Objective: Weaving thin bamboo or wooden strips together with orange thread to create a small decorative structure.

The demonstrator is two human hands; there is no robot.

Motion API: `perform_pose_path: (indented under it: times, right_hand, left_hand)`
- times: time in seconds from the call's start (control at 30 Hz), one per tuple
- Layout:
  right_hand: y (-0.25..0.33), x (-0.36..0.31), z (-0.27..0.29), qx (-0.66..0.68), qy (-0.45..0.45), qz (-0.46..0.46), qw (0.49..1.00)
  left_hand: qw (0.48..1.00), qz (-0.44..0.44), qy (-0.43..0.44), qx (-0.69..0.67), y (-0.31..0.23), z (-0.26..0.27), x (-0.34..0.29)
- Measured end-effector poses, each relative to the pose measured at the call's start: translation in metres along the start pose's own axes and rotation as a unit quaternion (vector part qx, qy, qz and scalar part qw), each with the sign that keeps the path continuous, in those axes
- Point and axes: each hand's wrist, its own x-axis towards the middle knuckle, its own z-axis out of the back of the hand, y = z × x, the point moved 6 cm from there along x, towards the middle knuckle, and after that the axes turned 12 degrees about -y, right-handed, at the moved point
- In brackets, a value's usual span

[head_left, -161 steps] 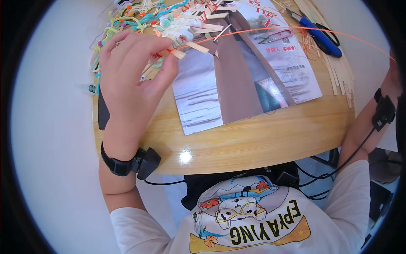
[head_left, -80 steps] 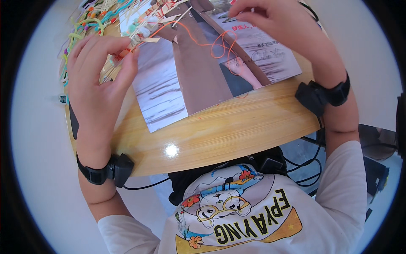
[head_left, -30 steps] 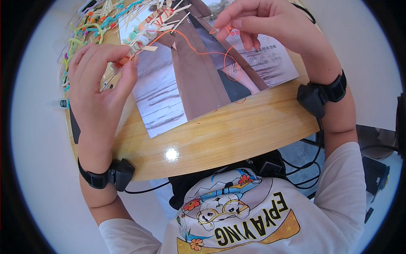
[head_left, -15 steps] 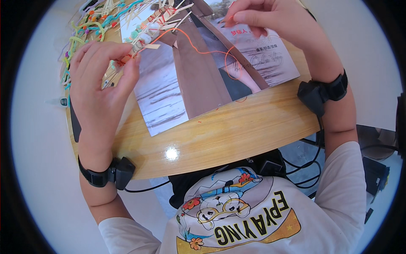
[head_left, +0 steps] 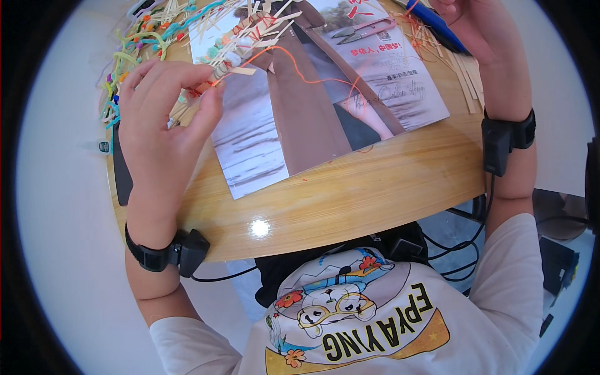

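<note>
My left hand (head_left: 165, 115) pinches the near end of a bundle of thin wooden sticks (head_left: 265, 25) between thumb and fingers. White and green pom-poms (head_left: 232, 57) and turns of red-orange thread sit along the bundle, whose sticks jut out at angles. From the pinched end a loose orange thread (head_left: 294, 70) curves right across a magazine (head_left: 312, 119). My right hand (head_left: 475, 28) is raised at the upper right, its fingers largely cut off by the picture's edge. Whether it holds anything is hidden. Beside it lies a long blue object (head_left: 440, 26).
Pink-handled thread snips (head_left: 369, 30) lie on the magazine's far part. Wooden strips (head_left: 465, 81) and orange thread scraps are at the right. Colourful pipe cleaners and beads (head_left: 147, 37) crowd the far left of the wooden table (head_left: 337, 194). A small bottle (head_left: 102, 147) shows at the left.
My right hand has moved right and up from over the magazine, uncovering the pink snips, the blue object and the wooden strips. My left hand keeps its pinch; the view has shifted slightly.
</note>
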Motion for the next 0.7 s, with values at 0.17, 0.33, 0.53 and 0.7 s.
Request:
perform_pose_path:
  times: [0.17,0.33,0.53,0.7]
  right_hand:
    - [0.012,-0.036,-0.051,-0.292,0.022,-0.007,0.956]
    - [-0.004,-0.069,-0.107,-0.295,0.117,0.093,0.944]
    - [-0.003,-0.058,-0.142,-0.288,0.111,0.12,0.944]
    - [-0.003,-0.045,-0.172,-0.29,0.106,0.144,0.94]
  left_hand:
    - [1.0,0.006,-0.004,-0.026,0.002,0.001,0.007]
    - [0.994,0.083,-0.039,-0.062,0.014,0.009,-0.003]
    - [0.956,0.214,-0.092,-0.176,0.029,0.017,-0.004]
    - [0.928,0.276,-0.097,-0.231,0.035,0.019,-0.001]
